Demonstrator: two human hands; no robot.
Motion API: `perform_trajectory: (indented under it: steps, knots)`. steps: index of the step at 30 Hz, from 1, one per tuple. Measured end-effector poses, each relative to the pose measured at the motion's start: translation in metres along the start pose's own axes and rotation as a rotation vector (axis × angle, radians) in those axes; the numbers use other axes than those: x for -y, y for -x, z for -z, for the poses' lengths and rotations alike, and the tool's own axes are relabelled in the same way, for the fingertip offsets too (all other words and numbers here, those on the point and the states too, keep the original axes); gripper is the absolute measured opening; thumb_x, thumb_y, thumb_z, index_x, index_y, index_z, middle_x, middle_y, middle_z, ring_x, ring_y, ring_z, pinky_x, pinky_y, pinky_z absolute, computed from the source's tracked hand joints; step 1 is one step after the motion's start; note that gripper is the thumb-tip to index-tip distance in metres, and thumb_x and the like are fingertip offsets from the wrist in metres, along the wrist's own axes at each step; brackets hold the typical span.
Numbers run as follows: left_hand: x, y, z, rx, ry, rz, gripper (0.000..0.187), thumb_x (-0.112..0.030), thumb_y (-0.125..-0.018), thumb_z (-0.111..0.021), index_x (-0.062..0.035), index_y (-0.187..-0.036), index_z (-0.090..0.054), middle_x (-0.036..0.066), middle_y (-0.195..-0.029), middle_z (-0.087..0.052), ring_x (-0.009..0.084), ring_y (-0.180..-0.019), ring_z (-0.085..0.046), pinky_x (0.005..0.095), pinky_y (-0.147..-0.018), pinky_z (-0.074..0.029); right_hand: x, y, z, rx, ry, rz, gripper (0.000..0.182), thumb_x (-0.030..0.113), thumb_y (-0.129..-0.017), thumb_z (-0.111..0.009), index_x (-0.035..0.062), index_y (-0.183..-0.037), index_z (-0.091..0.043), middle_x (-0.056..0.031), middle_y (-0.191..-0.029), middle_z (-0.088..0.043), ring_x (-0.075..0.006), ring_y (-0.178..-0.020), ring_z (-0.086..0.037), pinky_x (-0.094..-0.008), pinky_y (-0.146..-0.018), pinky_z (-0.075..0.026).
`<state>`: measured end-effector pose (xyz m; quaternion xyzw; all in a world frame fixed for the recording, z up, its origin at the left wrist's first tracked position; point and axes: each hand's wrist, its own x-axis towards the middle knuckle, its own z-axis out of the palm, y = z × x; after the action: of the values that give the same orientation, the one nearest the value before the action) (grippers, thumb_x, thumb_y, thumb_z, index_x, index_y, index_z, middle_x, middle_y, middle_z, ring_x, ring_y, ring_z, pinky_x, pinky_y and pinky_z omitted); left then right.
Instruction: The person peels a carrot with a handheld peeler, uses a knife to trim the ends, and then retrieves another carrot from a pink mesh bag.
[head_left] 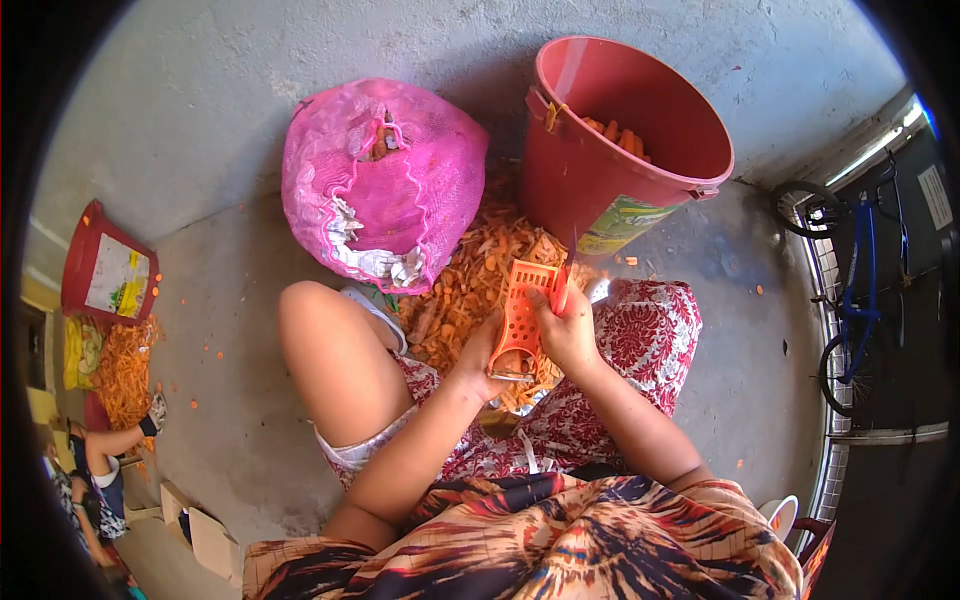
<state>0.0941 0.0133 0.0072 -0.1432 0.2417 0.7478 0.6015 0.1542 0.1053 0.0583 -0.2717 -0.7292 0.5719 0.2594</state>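
My left hand (481, 357) is closed around the lower left side of an orange plastic slicer (522, 312) full of holes, with a metal strip across its near end. My right hand (568, 330) is closed on a knife (561, 291) with a red-orange handle, its thin blade pointing away from me. The right thumb also rests on the slicer's edge. Something orange-brown, perhaps a carrot, shows in the slicer's near opening. Beneath both hands lies a heap of carrot peelings (455, 290) between my legs.
A pink mesh sack (400, 200) and a red bucket (560, 170) holding carrots (622, 136) stand by the wall. To the left are another red bucket (85, 265), more peelings (127, 375) and a seated person (100, 465). A blue bicycle (862, 290) stands at right.
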Motion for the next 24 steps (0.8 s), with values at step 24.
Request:
perform_trajectory:
  steps: [24]
  knots:
    - [-0.001, 0.001, 0.007, 0.143, -0.013, -0.019, 0.029, -0.031, -0.086, -0.041, -0.0077, -0.101, -0.050, 0.005, -0.089, -0.058, 0.0166, -0.076, -0.058, 0.0327, -0.061, -0.049, -0.007, 0.001, -0.002, 0.054, -0.073, -0.016, 0.008, 0.007, -0.082, -0.052, 0.0002, -0.085, -0.047, -0.0070, -0.072, -0.057, -0.0096, -0.065, -0.053, -0.0252, -0.057, -0.045]
